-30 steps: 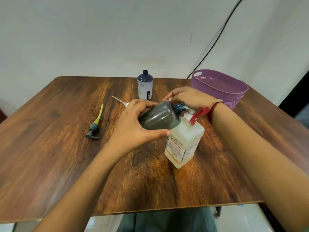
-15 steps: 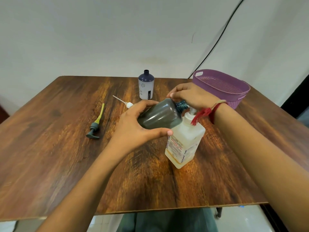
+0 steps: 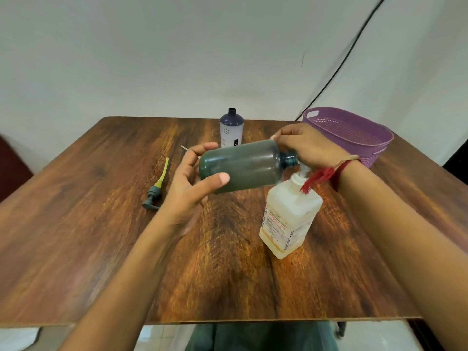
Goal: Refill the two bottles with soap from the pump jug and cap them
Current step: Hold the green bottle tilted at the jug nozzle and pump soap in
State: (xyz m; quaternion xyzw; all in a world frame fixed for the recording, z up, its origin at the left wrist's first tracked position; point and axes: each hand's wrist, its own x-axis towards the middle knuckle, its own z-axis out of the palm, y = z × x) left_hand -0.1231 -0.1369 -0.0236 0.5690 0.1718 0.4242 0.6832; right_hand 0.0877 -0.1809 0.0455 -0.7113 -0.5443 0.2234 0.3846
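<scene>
One wide-angle view alone is given, taken from the person's head and turned forward and down over the bench. The left hand and right hand are caught close, mid-frame. The bench's near edge is shown low in the frame, the wall behind its far edge above.

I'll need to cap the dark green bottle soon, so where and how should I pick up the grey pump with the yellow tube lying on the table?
Probably pinch the grey pump head across its collar, coming straight down from above. It lies flat on the table with open space on both sides. Its yellow tube, pointing away from you, looks too thin to hold firmly.
</scene>
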